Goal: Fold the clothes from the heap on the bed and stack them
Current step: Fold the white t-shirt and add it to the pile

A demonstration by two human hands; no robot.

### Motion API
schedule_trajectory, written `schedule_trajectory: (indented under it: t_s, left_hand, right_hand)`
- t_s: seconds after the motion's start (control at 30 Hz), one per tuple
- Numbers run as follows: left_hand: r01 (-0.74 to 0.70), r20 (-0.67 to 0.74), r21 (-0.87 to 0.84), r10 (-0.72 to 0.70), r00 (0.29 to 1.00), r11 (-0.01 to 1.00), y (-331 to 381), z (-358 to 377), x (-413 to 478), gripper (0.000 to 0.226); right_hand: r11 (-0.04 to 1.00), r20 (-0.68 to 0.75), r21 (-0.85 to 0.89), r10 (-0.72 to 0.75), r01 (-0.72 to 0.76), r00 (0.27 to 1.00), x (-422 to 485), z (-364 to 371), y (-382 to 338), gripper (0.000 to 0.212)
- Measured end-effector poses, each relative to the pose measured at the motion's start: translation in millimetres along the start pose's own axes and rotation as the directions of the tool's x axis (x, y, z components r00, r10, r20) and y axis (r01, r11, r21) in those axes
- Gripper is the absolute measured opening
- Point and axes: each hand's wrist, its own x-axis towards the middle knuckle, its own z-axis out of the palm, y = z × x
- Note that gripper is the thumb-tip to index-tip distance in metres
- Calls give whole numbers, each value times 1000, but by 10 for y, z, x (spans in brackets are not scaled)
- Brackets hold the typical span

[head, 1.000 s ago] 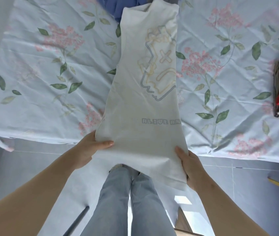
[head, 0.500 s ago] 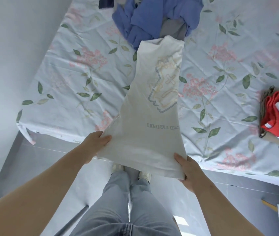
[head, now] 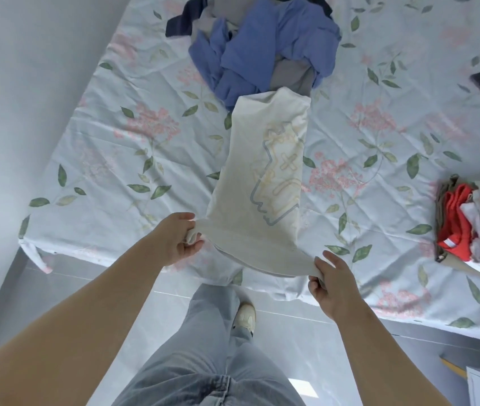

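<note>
While between hands (head: 178, 238) (head: 331, 284), shirt (head: 250, 200) at bed (head: 101, 235) edge.

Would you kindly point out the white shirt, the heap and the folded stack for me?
white shirt (head: 232, 200): head view, plain fabric left of its print.
heap (head: 262, 45): head view, its blue top layer.
stack (head: 452, 227): head view, its red folded edge.
</note>
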Motion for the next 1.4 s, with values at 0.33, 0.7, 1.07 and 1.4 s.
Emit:
schedule_trajectory:
  t_s: [0.33, 0.7, 1.07, 1.4]
  left_hand:
    - [37, 72, -126, -28, 997, 991, 1331, 764, 622, 19]
    - [-523, 256, 207, 470, 845, 827, 2300, 1517, 1156, 68]
    - [-509, 532, 843, 126, 837, -174, 960, 1296, 2036, 80]
    - [-430, 667, 652, 202, 717, -625, 440, 996, 2494, 96]
  right_hand:
    - [992, -121, 104, -63, 76, 991, 651, 809, -1166, 16]
    - [752, 322, -284, -509, 595, 798, 1155, 1439, -2271, 72]
    - [16, 546, -836, -69, 548, 835, 1978, 1335, -1148, 72]
    - [-378, 671, -717, -148, 585, 727, 2478, 1077, -514, 71]
